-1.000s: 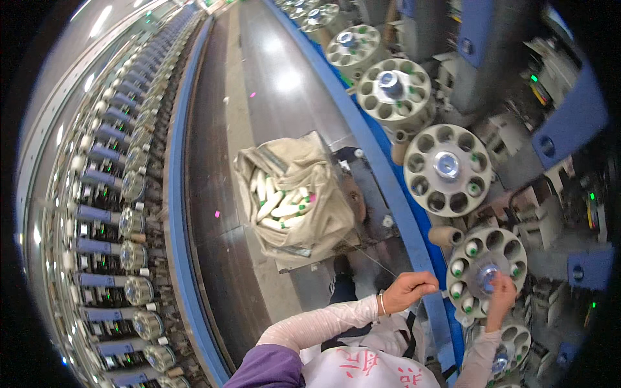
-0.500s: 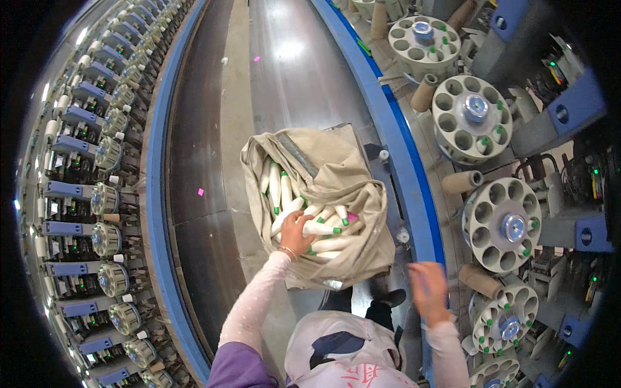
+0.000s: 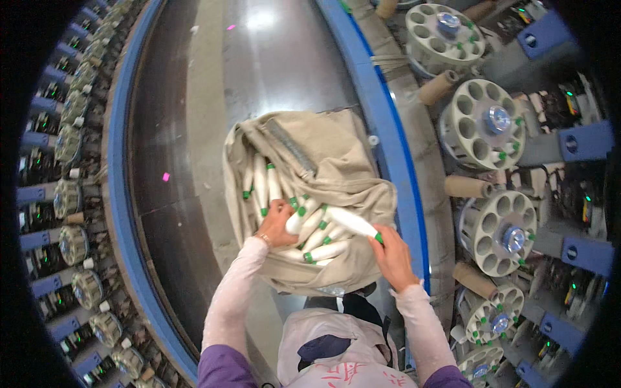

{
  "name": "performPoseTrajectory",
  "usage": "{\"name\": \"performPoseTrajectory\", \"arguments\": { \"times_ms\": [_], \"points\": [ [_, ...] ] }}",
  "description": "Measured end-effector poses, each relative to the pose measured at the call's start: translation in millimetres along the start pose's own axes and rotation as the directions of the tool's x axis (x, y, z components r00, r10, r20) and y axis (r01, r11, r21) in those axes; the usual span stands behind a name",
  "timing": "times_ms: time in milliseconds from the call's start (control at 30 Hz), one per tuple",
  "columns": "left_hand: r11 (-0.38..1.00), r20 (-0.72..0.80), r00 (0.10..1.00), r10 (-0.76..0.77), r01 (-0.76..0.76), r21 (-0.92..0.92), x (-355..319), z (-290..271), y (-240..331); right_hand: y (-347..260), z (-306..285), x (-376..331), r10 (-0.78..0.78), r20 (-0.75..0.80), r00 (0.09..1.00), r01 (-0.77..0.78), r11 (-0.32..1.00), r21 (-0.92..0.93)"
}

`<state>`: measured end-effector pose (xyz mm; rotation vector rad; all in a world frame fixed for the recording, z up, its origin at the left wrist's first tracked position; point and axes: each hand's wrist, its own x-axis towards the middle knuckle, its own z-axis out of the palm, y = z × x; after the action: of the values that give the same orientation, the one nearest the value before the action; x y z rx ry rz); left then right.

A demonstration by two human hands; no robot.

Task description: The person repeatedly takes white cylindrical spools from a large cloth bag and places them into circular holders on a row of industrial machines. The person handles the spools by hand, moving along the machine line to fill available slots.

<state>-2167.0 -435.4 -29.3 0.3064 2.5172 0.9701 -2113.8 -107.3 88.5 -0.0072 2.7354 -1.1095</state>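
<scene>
Left hand [image 3: 277, 226]: grip pinching one bobbin [image 3: 295, 223] | right hand [image 3: 392, 253]: grip pinching another bobbin [image 3: 349, 222], green end | both over sack [image 3: 346, 152]

Both hands are bare, and just behind the left hand [image 3: 277, 227] I can make out a thin bracelet [image 3: 264, 239] circling the wrist. From there back, a pale, pinkish-white sleeve [image 3: 226, 310] covers the forearm; its mate [image 3: 424, 330] behind the right hand [image 3: 393, 258] ends in a gathered, frilly cuff [image 3: 409, 291]. Nearer the shoulders, both give way to purple cloth [image 3: 223, 367]. Between and behind the hands spreads a whitish apron [image 3: 294, 336] with a dark navy patch [image 3: 323, 349] and reddish-pink markings [image 3: 349, 372] below it. Dark trousers [image 3: 363, 308] show past the apron's edge.
</scene>
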Motion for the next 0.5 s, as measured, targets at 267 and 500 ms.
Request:
{"name": "performPoseTrajectory", "arguments": {
  "times_ms": [267, 500],
  "points": [
    [0.754, -0.022, 0.958, 0.287, -0.240, -0.611, 0, -63, 188, 24, -119, -58, 0.314, -0.027, 0.949, 0.087, -0.177, 0.980],
    [0.542, 0.084, 0.901, 0.425, -0.179, -0.821, 5, -5, 396, 21, -203, -70, 0.107, 0.107, 0.989, -0.146, 0.492, 0.858]
  ]
}}
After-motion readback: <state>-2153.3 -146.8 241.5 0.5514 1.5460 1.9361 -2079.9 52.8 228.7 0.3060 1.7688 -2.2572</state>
